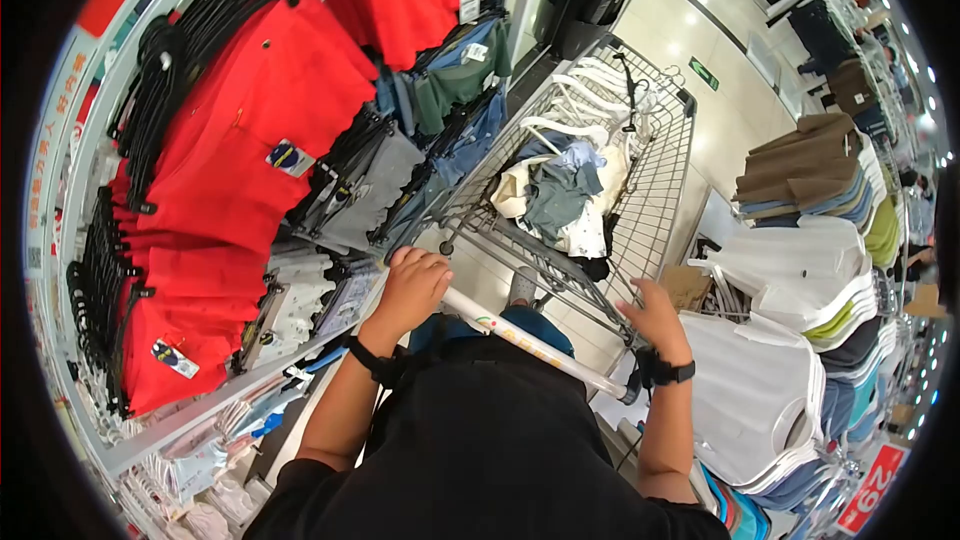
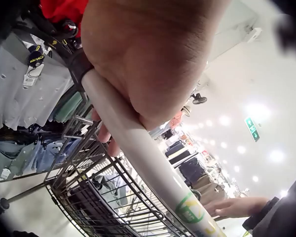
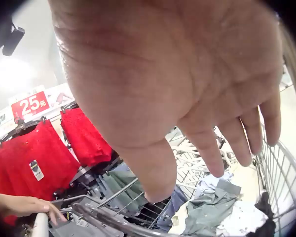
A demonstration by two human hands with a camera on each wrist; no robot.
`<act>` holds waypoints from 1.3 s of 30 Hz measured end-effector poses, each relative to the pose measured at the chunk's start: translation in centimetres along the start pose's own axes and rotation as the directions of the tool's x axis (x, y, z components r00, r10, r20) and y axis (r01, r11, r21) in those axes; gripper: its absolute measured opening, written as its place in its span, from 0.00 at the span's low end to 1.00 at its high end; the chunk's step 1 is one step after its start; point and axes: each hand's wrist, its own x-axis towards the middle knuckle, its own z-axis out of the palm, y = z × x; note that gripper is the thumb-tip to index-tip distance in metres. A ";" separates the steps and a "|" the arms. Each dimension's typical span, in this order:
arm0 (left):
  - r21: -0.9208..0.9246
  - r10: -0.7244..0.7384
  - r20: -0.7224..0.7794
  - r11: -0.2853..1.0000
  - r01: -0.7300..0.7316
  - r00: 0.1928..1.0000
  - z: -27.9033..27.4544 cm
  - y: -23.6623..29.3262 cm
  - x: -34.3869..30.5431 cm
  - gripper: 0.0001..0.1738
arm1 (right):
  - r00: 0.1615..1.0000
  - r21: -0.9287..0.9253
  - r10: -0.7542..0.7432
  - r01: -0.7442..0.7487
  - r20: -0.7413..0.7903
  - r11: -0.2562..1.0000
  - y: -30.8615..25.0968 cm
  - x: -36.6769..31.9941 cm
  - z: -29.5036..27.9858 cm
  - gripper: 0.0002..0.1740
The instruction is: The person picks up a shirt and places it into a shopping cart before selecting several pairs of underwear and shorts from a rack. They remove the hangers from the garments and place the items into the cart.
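Note:
My left hand (image 1: 412,288) (image 2: 148,59) grips the left end of the white cart handle (image 1: 530,342) (image 2: 143,153), its fingers curled underneath. Off the handle, my right hand (image 1: 660,318) (image 3: 177,74) is raised near the right rear of the wire cart (image 1: 660,202), holding nothing, with its fingers spread in the right wrist view. Rumpled clothes lie in the cart, among them a grey-green garment (image 1: 562,198) (image 3: 212,212) and a white one with dark specks (image 1: 582,237). Several white hangers (image 1: 592,90) are heaped at its far end.
Racks of red shorts (image 1: 235,140) and grey shorts (image 1: 375,185) stand close on the left. On the right hang white shirts (image 1: 750,380) and brown shirts (image 1: 800,160), with a cardboard box (image 1: 685,288) beside the cart. Tiled floor (image 1: 715,120) shows to the cart's right.

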 end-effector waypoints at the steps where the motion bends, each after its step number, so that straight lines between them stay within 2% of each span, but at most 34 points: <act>1: 0.002 -0.006 0.003 1.000 0.006 1.000 0.0 -0.1 -0.1 0.07 | 1.000 -0.022 -0.018 0.018 0.013 1.000 -1.2 -0.9 -0.2 0.30; 3: 0.008 -0.020 0.010 1.000 0.020 1.000 -0.1 -0.1 -0.2 0.08 | 0.998 -0.061 -0.051 0.053 0.044 0.997 -4.1 -2.7 0.1 0.29; 5: 0.028 0.003 0.007 1.000 -0.003 1.000 0.1 -0.3 -0.4 0.08 | 0.987 -0.049 -0.144 0.148 0.071 0.988 -6.1 -4.1 2.0 0.30; 9: -0.022 -0.014 -0.008 1.000 0.014 1.000 0.2 -0.7 -0.9 0.07 | 0.949 0.158 -0.247 0.218 0.195 0.963 -11.5 -6.2 7.0 0.33; 11: -0.047 0.011 -0.044 0.999 -0.013 0.999 0.7 -1.3 -1.4 0.07 | 0.956 0.101 -0.230 0.215 0.181 0.971 -13.2 -7.4 9.7 0.32; 12: -0.055 0.027 -0.084 0.998 -0.032 0.996 1.0 -1.5 -1.6 0.07 | 0.960 -0.038 -0.278 0.279 0.033 0.960 -13.6 -7.7 10.9 0.28; 15: -0.103 0.027 -0.130 0.994 -0.040 0.991 1.4 -1.5 -2.9 0.06 | 0.992 -0.139 -0.123 0.123 0.002 0.983 -12.9 -8.3 12.7 0.23; 16: -0.100 0.032 -0.106 0.994 -0.043 0.994 1.2 -1.3 -3.7 0.06 | 0.982 -0.084 -0.171 0.164 -0.076 0.983 -12.4 -8.3 13.0 0.18; 19: -0.079 0.024 -0.137 0.996 -0.035 0.990 0.7 -0.1 -5.8 0.10 | 0.994 -0.186 -0.089 0.099 0.062 0.978 -12.0 -8.4 12.7 0.17; 20: -0.072 0.016 -0.162 0.997 -0.027 0.987 0.8 0.4 -6.6 0.12 | 0.992 -0.226 -0.125 0.125 0.014 0.966 -11.9 -8.5 12.9 0.19; 23: -0.103 -0.018 -0.223 0.995 -0.005 0.975 1.0 1.7 -9.0 0.15 | 0.989 -0.263 -0.120 0.137 0.083 0.955 -11.3 -9.4 12.9 0.20; 24: -0.128 -0.090 -0.295 0.990 0.054 0.951 0.9 2.2 -10.4 0.15 | 0.990 -0.265 -0.081 0.109 0.116 0.958 -11.3 -9.6 12.7 0.20; 26: -0.180 -0.221 -0.426 0.971 0.158 0.877 0.5 2.7 -13.6 0.16 | 0.978 -0.232 -0.095 0.138 0.186 0.963 -10.8 -10.0 12.4 0.21; 28: -0.314 -0.436 -0.475 0.895 0.316 0.764 2.0 0.8 -18.9 0.18 | 0.959 -0.215 -0.099 0.159 0.264 0.964 -9.8 -10.6 12.7 0.21; 29: -0.312 -0.492 -0.477 0.869 0.384 0.728 2.5 -0.4 -21.3 0.16 | 0.960 -0.211 -0.097 0.155 0.264 0.965 -9.7 -11.0 12.9 0.21; 30: -0.286 -0.541 -0.429 0.841 0.459 0.724 3.0 -1.9 -23.5 0.14 | 0.961 -0.212 -0.090 0.148 0.262 0.966 -9.7 -11.5 12.9 0.20; 31: -0.338 -0.647 -0.342 0.762 0.553 0.682 4.1 -3.7 -26.1 0.13 | 0.962 -0.215 -0.080 0.138 0.261 0.967 -9.8 -12.1 12.9 0.20; 32: -0.324 -0.660 -0.323 0.751 0.576 0.678 5.2 -5.7 -28.7 0.12 | 0.966 -0.228 -0.062 0.122 0.252 0.966 -9.9 -12.7 13.1 0.20; 35: -0.557 -0.827 -0.155 0.525 0.643 0.541 10.2 -13.8 -36.3 0.10 | 0.963 -0.252 -0.043 0.113 0.266 0.961 -10.1 -14.0 13.5 0.18; 37: -0.704 -0.950 0.103 0.141 0.696 0.296 10.3 -16.3 -37.0 0.10 | 0.969 -0.275 -0.038 0.107 0.245 0.955 -10.2 -14.9 14.1 0.17; 38: -0.738 -0.953 0.182 0.032 0.674 0.244 11.0 -18.6 -37.2 0.13 | 0.972 -0.288 -0.032 0.101 0.234 0.952 -10.3 -15.4 14.4 0.16; 39: -0.780 -0.950 0.208 -0.018 0.625 0.232 11.6 -20.2 -36.5 0.14 | 0.973 -0.268 -0.035 0.097 0.228 0.959 -10.4 -15.8 14.7 0.16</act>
